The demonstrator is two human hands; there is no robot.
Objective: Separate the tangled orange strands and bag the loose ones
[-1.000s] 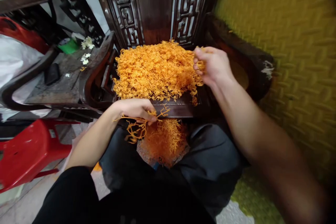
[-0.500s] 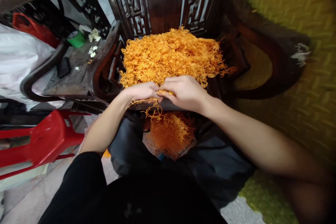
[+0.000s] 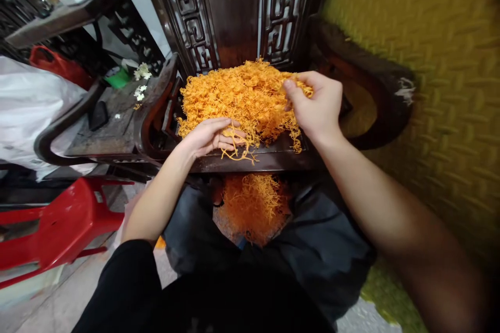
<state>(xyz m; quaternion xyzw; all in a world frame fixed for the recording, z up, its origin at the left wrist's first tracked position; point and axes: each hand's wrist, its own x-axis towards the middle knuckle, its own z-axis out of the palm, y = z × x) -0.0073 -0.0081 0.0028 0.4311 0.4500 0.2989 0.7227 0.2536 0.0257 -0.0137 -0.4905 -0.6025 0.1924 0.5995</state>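
Note:
A large heap of orange, stringy, branching pieces (image 3: 234, 93) lies on the seat of a dark carved wooden chair (image 3: 265, 164). Palm up at the heap's front left edge, my left hand (image 3: 213, 135) has a few orange strands (image 3: 238, 151) lying across its curled fingers and hanging over them. At the heap's right side my right hand (image 3: 318, 99) pinches some orange strands between thumb and fingers. More orange strands (image 3: 253, 203) are piled low between my knees, beneath the seat's front edge.
To the left are a wooden side surface with a green roll (image 3: 117, 77), white flowers (image 3: 140, 80) and a dark phone-like object (image 3: 98, 116), a white bag (image 3: 35, 109) and a red plastic stool (image 3: 70, 213). A curved armrest (image 3: 386, 78) stands at the right.
My right hand has moved away from my left hand, up and right to the heap's right side. My left hand has turned palm up and its fingers have loosened. The view has shifted slightly.

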